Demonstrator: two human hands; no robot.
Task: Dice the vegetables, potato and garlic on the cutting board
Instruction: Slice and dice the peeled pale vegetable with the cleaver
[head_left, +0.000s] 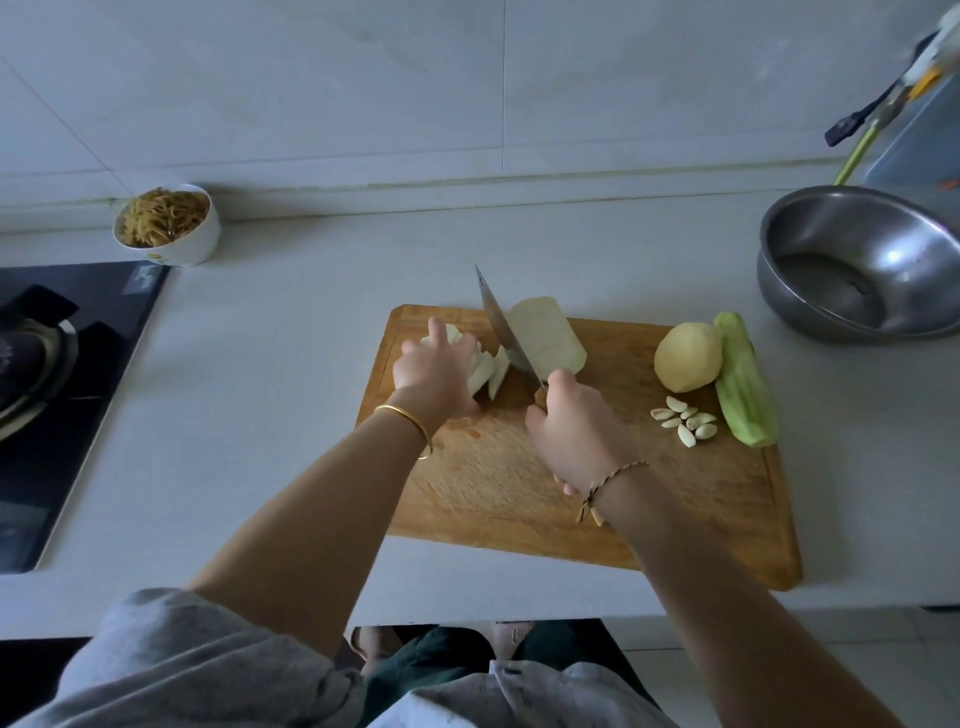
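The right hand (576, 436) is wrapped firmly round the handle of a cleaver (506, 332), whose blade stands edge-down on the cutting board (519, 499) and points away from the person. Just across the blade, the left hand (434, 371) curls over a fan of cut slices (485, 376) and pins them to the wood. Its fingertips are hidden from this angle, so how near they sit to the edge is hard to say. On the blade's other side lies the uncut half of the pale vegetable (550, 335).

Dicing these slices well probably means stacking them flat, tucking the left fingertips under the knuckles, and cutting even strips before turning them crosswise.

Outward of the right hand, the whole potato (688, 356), a cluster of garlic cloves (685, 421) and a peeled green vegetable (745, 387) lie uncut on the board. Farther that way a steel bowl (857, 265) stands on the tabletop (260, 389). Out beyond the left hand are a white bowl (192, 244) of brown shreds and the stove (62, 364).
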